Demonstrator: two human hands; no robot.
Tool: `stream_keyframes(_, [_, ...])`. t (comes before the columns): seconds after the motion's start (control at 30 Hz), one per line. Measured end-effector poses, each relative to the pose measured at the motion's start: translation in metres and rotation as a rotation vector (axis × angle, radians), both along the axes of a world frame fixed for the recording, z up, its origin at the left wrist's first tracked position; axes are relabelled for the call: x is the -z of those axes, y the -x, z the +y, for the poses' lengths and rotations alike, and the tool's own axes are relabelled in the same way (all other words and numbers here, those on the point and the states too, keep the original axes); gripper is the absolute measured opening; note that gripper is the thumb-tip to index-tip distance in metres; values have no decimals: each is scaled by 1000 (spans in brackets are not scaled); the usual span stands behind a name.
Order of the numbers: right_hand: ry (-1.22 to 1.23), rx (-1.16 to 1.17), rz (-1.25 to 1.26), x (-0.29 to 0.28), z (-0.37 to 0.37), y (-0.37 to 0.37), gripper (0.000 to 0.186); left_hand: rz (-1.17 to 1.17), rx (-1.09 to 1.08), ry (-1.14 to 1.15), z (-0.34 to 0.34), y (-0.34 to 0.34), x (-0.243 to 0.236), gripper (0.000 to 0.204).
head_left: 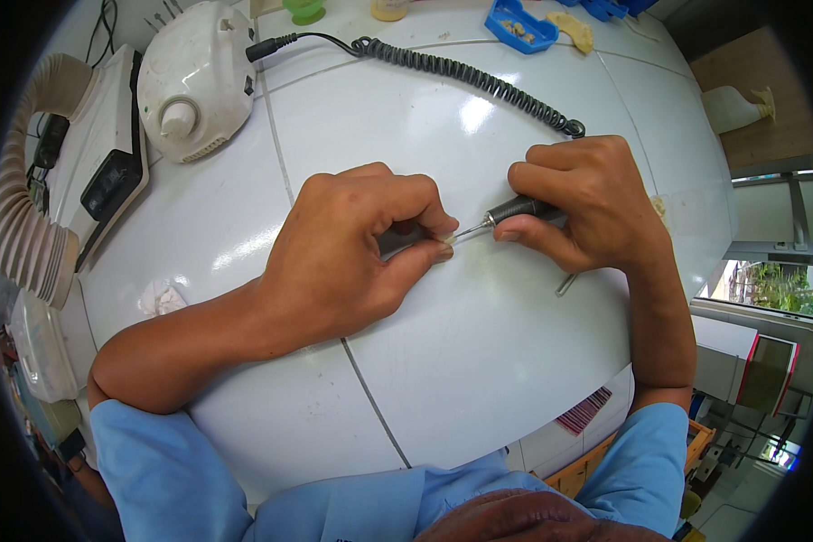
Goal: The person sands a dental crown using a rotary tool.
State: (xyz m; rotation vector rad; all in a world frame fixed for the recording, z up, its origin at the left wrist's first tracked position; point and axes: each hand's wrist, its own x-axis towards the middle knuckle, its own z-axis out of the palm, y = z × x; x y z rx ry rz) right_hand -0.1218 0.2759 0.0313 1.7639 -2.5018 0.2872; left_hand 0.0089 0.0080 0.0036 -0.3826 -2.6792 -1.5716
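My right hand (587, 212) grips a black rotary handpiece (519, 210) whose thin metal bit points left. The bit's tip touches a small pale piece (446, 238) pinched between the thumb and fingers of my left hand (352, 248). The piece is mostly hidden by the fingers. Both hands rest on the white tiled worktop (479, 361), close together at its middle. A black coiled cord (479, 77) runs from behind my right hand to the far left.
A white motor control box (194, 77) stands at the back left, beside a flat white device (108, 154) and a ribbed beige suction hose (23, 208). A blue tray (521, 25) with small pieces sits at the far edge. A crumpled white wad (161, 296) lies left.
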Motion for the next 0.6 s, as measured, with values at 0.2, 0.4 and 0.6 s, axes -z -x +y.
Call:
stream_keyframes(0.2, [-27,5,10,1,-1,-1,51,16,15,-15,-1,0,1,18])
stream_keyframes(0.4, [19,-11,-9,4,-1,-1,52,43,34,-11,-1,2,3,17])
stream_keyframes(0.6, [-58,9,31,0,-1,-2,53,74,45,8,-1,2,4,16])
